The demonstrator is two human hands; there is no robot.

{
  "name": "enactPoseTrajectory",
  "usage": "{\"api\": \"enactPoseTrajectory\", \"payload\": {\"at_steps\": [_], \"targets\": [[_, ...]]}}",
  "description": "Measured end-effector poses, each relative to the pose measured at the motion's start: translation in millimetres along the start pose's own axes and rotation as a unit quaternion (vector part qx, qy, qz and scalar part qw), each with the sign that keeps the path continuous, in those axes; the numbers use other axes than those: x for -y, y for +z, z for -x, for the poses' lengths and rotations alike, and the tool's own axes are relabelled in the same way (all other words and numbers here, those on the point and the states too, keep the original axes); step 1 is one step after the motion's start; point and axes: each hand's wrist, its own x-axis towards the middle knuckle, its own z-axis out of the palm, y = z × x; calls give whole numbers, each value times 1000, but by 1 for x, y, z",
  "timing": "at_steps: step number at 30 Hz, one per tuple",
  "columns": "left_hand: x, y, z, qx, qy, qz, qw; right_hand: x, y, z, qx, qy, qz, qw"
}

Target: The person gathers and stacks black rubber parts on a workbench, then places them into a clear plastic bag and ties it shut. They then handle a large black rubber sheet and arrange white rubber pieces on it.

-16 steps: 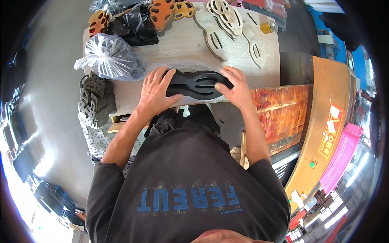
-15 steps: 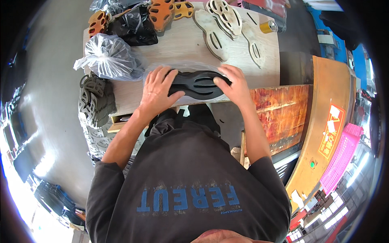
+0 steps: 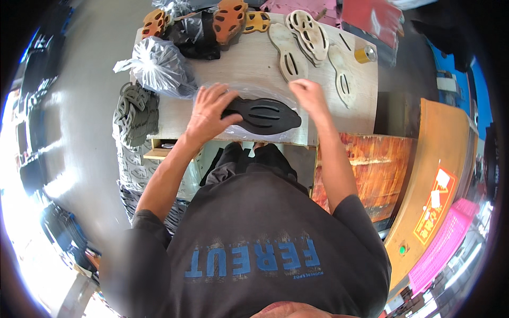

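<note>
A black sole-shaped piece with long slots lies on clear plastic film near the table's front edge. My left hand grips its narrow left end, with the thumb over the near side and the fingers at the far side. My right hand is up and beyond the piece's right end, apart from it. Its fingers are curled together and slightly blurred; whether they pinch the film's edge is hidden.
Pale slotted sole shapes lie at the table's far right, near a yellow can. A tied plastic bag, a black bag and orange slotted pieces crowd the far left. Grey pieces are stacked beside the table.
My right hand has let go of the black piece's right end and moved away from it, fingers now curled. My left hand stays at the left end. The whole view has shifted slightly.
</note>
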Motion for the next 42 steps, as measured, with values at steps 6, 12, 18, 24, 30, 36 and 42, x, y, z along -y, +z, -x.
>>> {"api": "enactPoseTrajectory", "payload": {"at_steps": [6,12,18,24,30,36,42], "targets": [[61,4,85,-79,-434,177,879,-69,-35,36,59,220,-64,972],[116,84,98,-129,-532,316,775,-97,-11,48,66,198,7,978],[128,89,65,-70,-562,317,761,-104,-11,44,114,374,-190,901],[99,52,72,-99,-475,220,847,-87,13,76,-90,319,-136,933],[81,19,55,-66,-508,294,807,-67,30,99,-254,242,-122,928],[71,-12,36,-59,-341,90,934,-54,25,96,-282,219,-78,931],[74,-3,-14,-87,-536,477,691,-53,23,73,-273,266,-250,890]]}}
